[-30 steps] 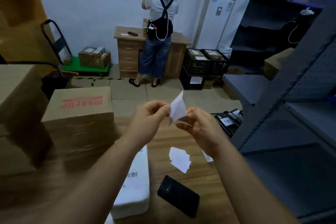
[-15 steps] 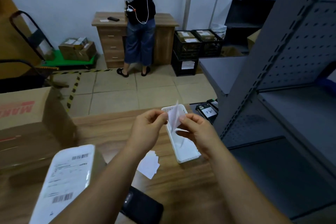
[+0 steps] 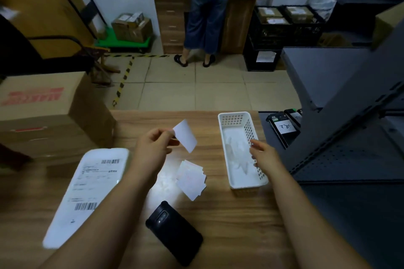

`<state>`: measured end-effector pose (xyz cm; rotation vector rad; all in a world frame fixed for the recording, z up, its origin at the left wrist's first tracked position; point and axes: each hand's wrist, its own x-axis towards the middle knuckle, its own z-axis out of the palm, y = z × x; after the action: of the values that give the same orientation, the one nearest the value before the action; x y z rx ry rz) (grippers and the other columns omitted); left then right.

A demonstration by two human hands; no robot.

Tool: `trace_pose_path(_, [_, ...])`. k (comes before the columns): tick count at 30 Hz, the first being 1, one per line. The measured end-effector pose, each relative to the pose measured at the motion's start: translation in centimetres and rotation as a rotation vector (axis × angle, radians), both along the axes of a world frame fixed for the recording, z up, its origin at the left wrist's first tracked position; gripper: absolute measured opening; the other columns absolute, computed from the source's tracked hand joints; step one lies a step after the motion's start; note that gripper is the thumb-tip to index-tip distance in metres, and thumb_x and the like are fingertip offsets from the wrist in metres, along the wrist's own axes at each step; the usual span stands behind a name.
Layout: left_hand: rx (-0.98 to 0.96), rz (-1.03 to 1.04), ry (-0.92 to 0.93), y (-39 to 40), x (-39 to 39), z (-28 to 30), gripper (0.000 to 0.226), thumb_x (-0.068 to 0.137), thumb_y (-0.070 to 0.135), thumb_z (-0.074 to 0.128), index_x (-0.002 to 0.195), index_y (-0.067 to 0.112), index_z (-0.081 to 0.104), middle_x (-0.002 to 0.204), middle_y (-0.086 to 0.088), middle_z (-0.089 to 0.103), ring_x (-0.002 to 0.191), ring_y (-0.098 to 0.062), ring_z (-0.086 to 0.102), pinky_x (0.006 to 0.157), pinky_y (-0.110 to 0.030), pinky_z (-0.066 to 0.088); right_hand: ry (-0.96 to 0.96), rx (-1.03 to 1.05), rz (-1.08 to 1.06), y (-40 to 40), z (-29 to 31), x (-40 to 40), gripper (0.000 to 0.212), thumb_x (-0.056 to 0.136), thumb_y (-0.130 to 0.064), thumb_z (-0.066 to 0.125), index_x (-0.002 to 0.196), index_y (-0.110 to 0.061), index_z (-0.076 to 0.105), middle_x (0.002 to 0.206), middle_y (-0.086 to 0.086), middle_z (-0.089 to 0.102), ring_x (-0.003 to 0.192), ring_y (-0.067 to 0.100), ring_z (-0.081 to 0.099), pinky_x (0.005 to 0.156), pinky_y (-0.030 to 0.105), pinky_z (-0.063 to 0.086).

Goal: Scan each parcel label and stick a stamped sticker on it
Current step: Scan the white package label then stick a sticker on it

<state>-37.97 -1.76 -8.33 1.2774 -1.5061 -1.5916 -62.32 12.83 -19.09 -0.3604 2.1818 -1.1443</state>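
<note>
You are pinching a white sticker (image 3: pixel 185 135) by its edge in your left hand (image 3: pixel 154 147), lifted clear of the wooden table (image 3: pixel 229 214). A moment ago both hands were working that one piece together in front of you; now they are parted, and your right hand (image 3: pixel 263 155) is reaching over the white plastic basket (image 3: pixel 236 183), fingers loosely extended and gripping nothing that shows (most likely it is dropping off the peeled backing, though the pale scraps in the basket are too blurred to be sure). That split suggests the peel is finished and the sticker is ready to go on.

The parcel (image 3: pixel 87 194), a white mailer with its barcoded label facing up, is lying at your left on the table, partly behind your left forearm, well below and to the left of the sticker. A loose pile of spare stickers (image 3: pixel 191 178) is sitting between your arms, and a black phone (image 3: pixel 175 231) is lying nearer you. Whether the label is already scanned is not something the view is telling. You are probably heading for the placement step: bring the sticker over to a bare patch of the mailer, off the barcodes.
</note>
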Motion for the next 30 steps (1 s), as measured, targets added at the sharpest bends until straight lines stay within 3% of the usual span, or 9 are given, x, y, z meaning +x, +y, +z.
trace_pose_path(3, [0.017, 0.006, -0.003, -0.6, 1.5, -0.3, 0.017, 0.093, 0.014, 0.057, 0.083, 0.015, 0.07, 0.077, 0.002, 0.074, 0.076, -0.008, 0.07, 0.075, -0.031, 0.05, 0.088, -0.037, -0.049, -0.8, 1.8, 0.8, 0.026, 0.098, -0.022, 0.053, 0.122, -0.026, 0.063, 0.123, -0.002, 0.064, 0.098, 0.016, 0.064, 0.089, 0.041, 0.056])
trace_pose_path(6, [0.016, 0.01, -0.012, -1.1, 3.4, -0.1, 0.016, 0.093, 0.016, 0.058, 0.084, 0.015, 0.071, 0.079, 0.001, 0.075, 0.08, -0.011, 0.071, 0.076, -0.032, 0.052, 0.115, -0.176, 0.103, -3.3, 5.7, 5.8, 0.016, 0.096, -0.025, 0.059, 0.109, -0.033, 0.065, 0.116, -0.007, 0.066, 0.1, 0.013, 0.064, 0.091, 0.037, 0.054])
trace_pose_path(12, [0.065, -0.005, -0.004, -2.4, 9.8, 1.3, 0.016, 0.091, 0.017, 0.059, 0.087, 0.015, 0.075, 0.086, -0.001, 0.075, 0.091, -0.018, 0.071, 0.085, -0.041, 0.055, 0.045, -0.322, 0.523, -7.8, 11.0, 21.8, 0.041, 0.08, -0.035, 0.076, 0.119, -0.04, 0.064, 0.116, -0.019, 0.063, 0.103, -0.007, 0.059, 0.083, 0.015, 0.05])
trace_pose_path(15, [0.085, -0.102, -0.044, -3.2, 13.8, 2.0, 0.017, 0.091, 0.031, 0.063, 0.095, 0.021, 0.076, 0.098, 0.003, 0.074, 0.098, -0.016, 0.067, 0.09, -0.04, 0.053, 0.119, -0.376, 0.436, -9.8, 10.7, 27.0, 0.029, 0.083, -0.017, 0.068, 0.104, -0.037, 0.069, 0.103, -0.016, 0.069, 0.091, -0.005, 0.063, 0.074, 0.012, 0.047])
trace_pose_path(17, [0.049, -0.126, -0.048, -3.9, 16.9, 2.6, 0.013, 0.088, 0.039, 0.067, 0.093, 0.029, 0.074, 0.1, 0.01, 0.072, 0.099, -0.01, 0.064, 0.087, -0.035, 0.051, 0.04, -0.389, 0.303, -10.6, 10.4, 28.8, 0.02, 0.089, -0.013, 0.061, 0.093, -0.031, 0.07, 0.094, -0.009, 0.073, 0.081, 0.003, 0.065, 0.072, 0.021, 0.05])
trace_pose_path(21, [0.035, -0.126, -0.007, -5.5, 22.0, 2.8, 0.02, 0.086, 0.036, 0.071, 0.102, 0.026, 0.068, 0.103, 0.007, 0.068, 0.094, -0.008, 0.061, 0.075, -0.029, 0.045, -0.573, -0.5, 0.126, -10.6, 11.1, 31.9, 0.018, 0.1, -0.017, 0.052, 0.111, -0.009, 0.064, 0.1, 0.01, 0.074, 0.084, 0.021, 0.072, 0.069, 0.029, 0.052])
trace_pose_path(23, [0.042, -0.186, -0.058, -5.6, 23.4, 2.4, 0.02, 0.086, 0.034, 0.071, 0.101, 0.021, 0.068, 0.097, 0.007, 0.069, 0.088, -0.008, 0.06, 0.074, -0.027, 0.045, -0.692, -0.529, 0.153, -10.3, 11.5, 33.5, 0.024, 0.1, -0.018, 0.051, 0.118, -0.005, 0.061, 0.105, 0.014, 0.074, 0.09, 0.025, 0.073, 0.071, 0.03, 0.053])
trace_pose_path(27, [0.018, -0.225, -0.113, -5.3, 25.0, 1.3, 0.011, 0.088, 0.019, 0.07, 0.079, 0.013, 0.069, 0.078, 0.003, 0.068, 0.076, -0.014, 0.057, 0.072, -0.03, 0.043, -0.686, -0.469, 0.2, -9.6, 10.9, 36.0, 0.027, 0.101, -0.024, 0.051, 0.12, -0.009, 0.062, 0.108, 0.011, 0.073, 0.095, 0.025, 0.072, 0.073, 0.031, 0.056])
trace_pose_path(30, [0.015, -0.178, -0.148, -5.2, 25.8, 0.6, 0.016, 0.089, 0.017, 0.068, 0.085, 0.001, 0.068, 0.082, -0.005, 0.068, 0.076, -0.017, 0.057, 0.072, -0.032, 0.044, -0.417, -0.34, 0.127, -9.4, 9.5, 36.9, 0.024, 0.098, -0.026, 0.059, 0.118, -0.014, 0.064, 0.109, 0.007, 0.072, 0.091, 0.021, 0.071, 0.07, 0.03, 0.056])
